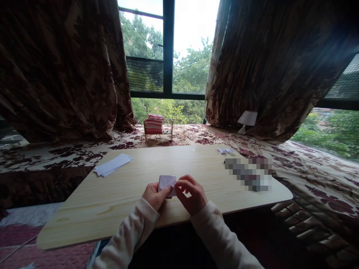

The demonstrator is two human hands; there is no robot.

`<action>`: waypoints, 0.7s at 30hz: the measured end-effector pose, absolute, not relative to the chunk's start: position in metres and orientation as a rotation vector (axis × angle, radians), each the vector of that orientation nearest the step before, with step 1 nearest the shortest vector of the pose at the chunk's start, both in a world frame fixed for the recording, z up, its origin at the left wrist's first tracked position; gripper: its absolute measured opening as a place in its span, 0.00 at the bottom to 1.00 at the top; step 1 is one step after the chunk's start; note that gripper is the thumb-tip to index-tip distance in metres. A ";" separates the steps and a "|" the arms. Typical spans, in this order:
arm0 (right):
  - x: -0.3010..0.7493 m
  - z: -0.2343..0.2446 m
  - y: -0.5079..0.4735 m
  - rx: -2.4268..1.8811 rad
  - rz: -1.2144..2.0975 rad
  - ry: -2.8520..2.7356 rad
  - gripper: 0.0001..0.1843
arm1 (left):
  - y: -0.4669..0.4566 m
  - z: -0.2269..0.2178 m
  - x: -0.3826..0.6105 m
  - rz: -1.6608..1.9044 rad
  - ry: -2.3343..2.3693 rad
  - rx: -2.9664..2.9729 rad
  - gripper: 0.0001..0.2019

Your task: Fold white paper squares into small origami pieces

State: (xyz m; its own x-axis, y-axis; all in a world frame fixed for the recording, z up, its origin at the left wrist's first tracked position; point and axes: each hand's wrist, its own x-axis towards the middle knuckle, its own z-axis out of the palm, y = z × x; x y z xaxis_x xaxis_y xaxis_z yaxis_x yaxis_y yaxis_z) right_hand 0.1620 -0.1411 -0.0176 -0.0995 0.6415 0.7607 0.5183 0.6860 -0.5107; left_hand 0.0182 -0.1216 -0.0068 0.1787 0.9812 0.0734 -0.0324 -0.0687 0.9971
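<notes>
Both my hands meet over the near middle of a light wooden table (117,198). Between them is a small folded piece of white paper (166,182). My left hand (155,195) pinches its lower left side with thumb and fingers. My right hand (192,193) is curled closed on its right edge. The paper stands slightly raised off the tabletop. Both arms wear cream long sleeves.
A small stack of white paper sheets (113,164) lies at the table's far left. A tiny folded paper piece (225,150) sits at the far right edge. A blurred patch (248,172) covers something on the right. Behind are a wooden rack with striped cloths (154,124), a small white lamp (246,120), curtains and a window.
</notes>
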 end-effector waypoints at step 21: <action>0.167 -0.021 -0.142 -0.927 -0.188 -1.932 0.09 | -0.124 -0.003 0.017 1.127 1.077 1.387 0.11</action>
State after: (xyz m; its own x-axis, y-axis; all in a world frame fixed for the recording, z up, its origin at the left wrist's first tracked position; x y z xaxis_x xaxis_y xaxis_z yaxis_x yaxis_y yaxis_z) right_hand 0.1670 -0.1418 -0.0211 -0.2608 0.5262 0.8094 0.6726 0.7005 -0.2387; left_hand 0.0170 -0.1242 -0.0031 0.1663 0.9822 0.0869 0.0427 -0.0952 0.9945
